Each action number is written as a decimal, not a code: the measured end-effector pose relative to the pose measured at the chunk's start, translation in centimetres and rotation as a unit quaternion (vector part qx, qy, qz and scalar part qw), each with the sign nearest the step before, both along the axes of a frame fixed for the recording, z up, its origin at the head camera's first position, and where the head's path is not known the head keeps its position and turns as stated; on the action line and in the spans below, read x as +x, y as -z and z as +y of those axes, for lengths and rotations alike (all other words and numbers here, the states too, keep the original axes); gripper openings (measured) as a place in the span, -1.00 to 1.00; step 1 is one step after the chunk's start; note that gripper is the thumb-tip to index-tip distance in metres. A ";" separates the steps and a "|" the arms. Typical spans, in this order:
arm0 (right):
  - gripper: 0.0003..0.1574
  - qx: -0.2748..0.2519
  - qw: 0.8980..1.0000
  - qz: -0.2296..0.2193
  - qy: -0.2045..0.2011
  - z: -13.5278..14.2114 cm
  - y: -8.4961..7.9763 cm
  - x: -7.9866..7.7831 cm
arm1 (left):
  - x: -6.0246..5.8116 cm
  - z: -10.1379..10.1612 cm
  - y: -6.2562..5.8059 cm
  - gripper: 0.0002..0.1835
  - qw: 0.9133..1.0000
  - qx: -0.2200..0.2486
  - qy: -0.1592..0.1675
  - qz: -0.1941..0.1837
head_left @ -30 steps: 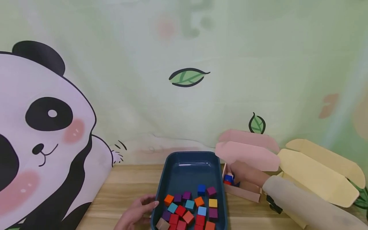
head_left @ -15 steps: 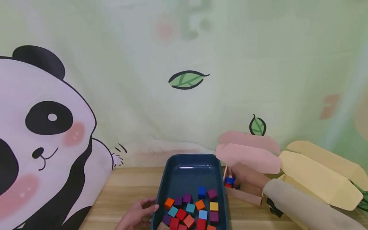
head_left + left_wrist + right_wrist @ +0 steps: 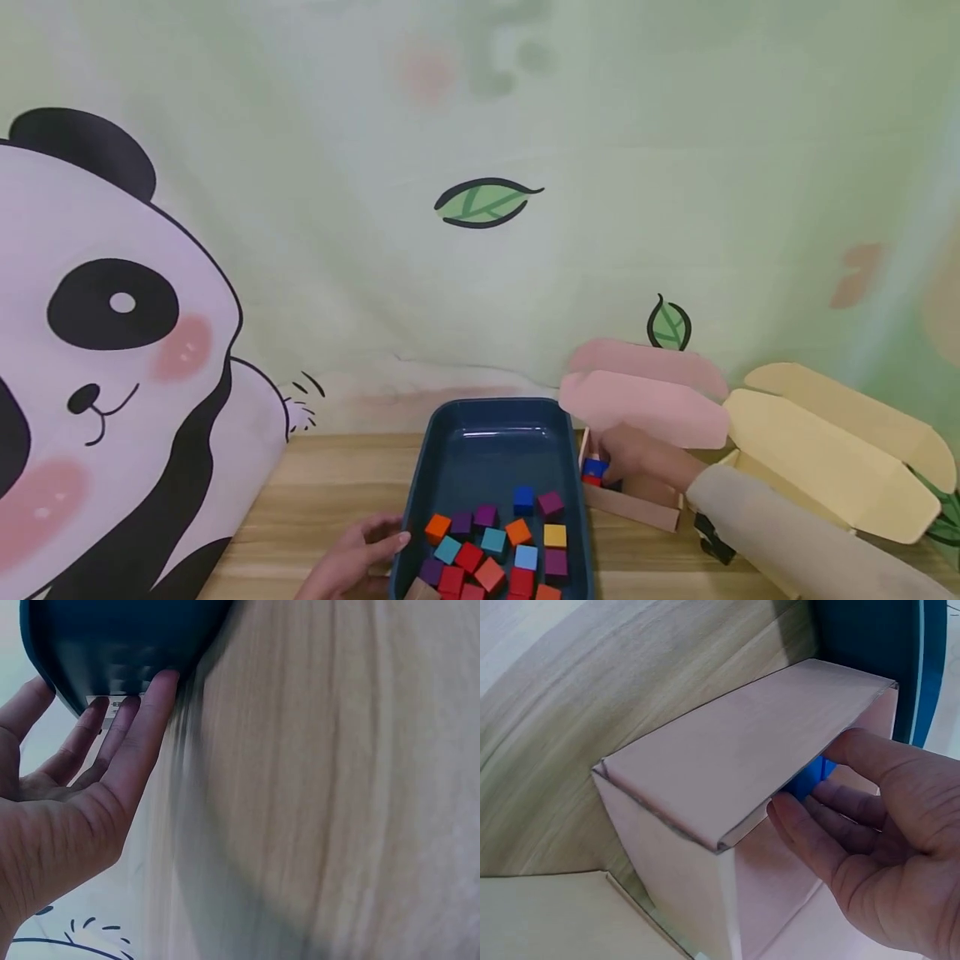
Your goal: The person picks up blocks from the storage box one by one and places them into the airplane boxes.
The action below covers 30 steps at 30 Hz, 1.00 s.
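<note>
My right hand (image 3: 637,457) reaches down into the open pink cardboard box (image 3: 630,507). In the right wrist view its thumb and fingers pinch a blue block (image 3: 806,780) just inside the box wall, which hides part of it. A blue block (image 3: 596,467) and a red block (image 3: 592,480) show beside the fingers in the head view. On the other side, my left hand (image 3: 356,558) touches the outer left wall of the dark blue tray (image 3: 495,458), fingers nearly straight and thumb by the rim. Several coloured wooden cubes (image 3: 491,542) lie in the tray's near half.
A yellow cardboard box (image 3: 817,467) stands open at the right, its lid raised beyond my right sleeve (image 3: 795,525). The pink box's lid (image 3: 645,400) leans up at the back. Behind the wooden table (image 3: 337,467) hangs a panda-print cloth (image 3: 337,208).
The head view shifts slightly. Both hands stay nearly in place, the right in the pink box by the blue block and the left at the tray.
</note>
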State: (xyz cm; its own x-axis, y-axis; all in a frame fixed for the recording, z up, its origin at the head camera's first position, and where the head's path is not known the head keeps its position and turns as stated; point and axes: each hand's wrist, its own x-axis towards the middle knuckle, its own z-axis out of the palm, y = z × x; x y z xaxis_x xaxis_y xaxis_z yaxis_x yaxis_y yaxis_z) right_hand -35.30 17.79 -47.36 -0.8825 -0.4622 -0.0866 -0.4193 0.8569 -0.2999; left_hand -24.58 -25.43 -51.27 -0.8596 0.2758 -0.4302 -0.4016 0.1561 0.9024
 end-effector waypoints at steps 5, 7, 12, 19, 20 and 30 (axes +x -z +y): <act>-0.76 -0.014 1.000 -0.012 -0.010 0.1 -0.4 -0.1 | -0.2 -0.3 -0.3 -0.23 1.000 -0.021 -0.012 -0.005; -0.78 -0.015 1.000 -0.013 -0.008 0.3 -0.9 -0.1 | -0.3 -0.2 -0.3 -0.24 1.000 -0.027 -0.014 0.003; -0.87 -0.042 0.998 0.050 -0.023 0.1 -2.6 -0.6 | -0.2 0.1 -0.4 -0.27 0.999 -0.025 -0.020 0.016; -0.91 -0.046 0.994 0.080 -0.052 -3.0 -4.7 -0.2 | -0.1 0.3 -0.3 -0.27 0.999 -0.020 -0.026 0.011; -0.90 -0.036 0.995 0.072 -0.059 -3.6 -4.9 0.0 | -0.1 0.4 -0.2 -0.27 0.999 -0.018 -0.024 0.012; -0.73 0.037 0.990 -0.002 -0.132 -9.7 -4.1 2.3 | 0.3 0.2 0.0 -0.23 0.999 -0.025 -0.034 -0.002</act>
